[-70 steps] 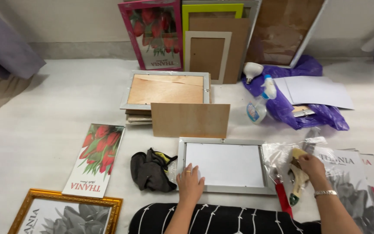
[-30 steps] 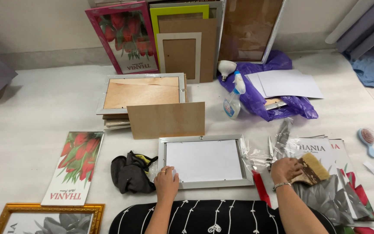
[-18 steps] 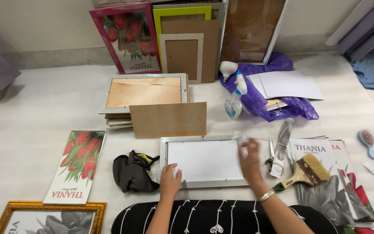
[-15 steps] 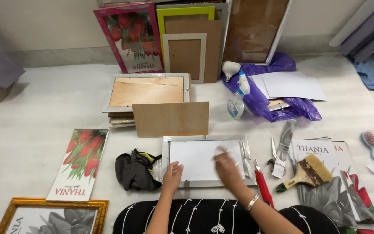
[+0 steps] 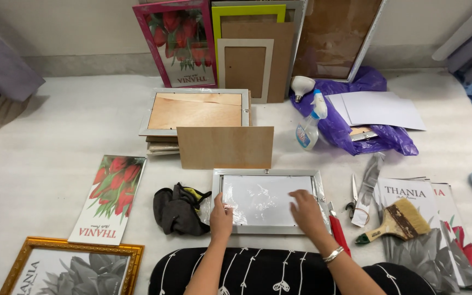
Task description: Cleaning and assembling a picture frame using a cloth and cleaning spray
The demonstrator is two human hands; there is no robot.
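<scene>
Upper centre: pink-framed red tulip print (image 5: 178, 46), lime-green frame (image 5: 248, 13), bare grey frame (image 5: 245, 68), all leaning on wall. Mid-frame: stack of frames with wooden backing (image 5: 195, 112), loose brown backing board (image 5: 225, 147) in front. Right: clear spray bottle (image 5: 310, 128) beside purple plastic bag (image 5: 356, 123) with white sheets (image 5: 381, 109). Lower right: wooden paintbrush (image 5: 397, 221), scissors (image 5: 353, 196). Lower left: gold-framed grey print (image 5: 69, 270), dark crumpled cloth (image 5: 178, 210).

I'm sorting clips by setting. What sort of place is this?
Probably a home or small picture-framing workspace on the floor. Frames lean against the wall, a stack of frames lies flat, and both hands, left and right, rest on a silver frame beside a brush.
</scene>
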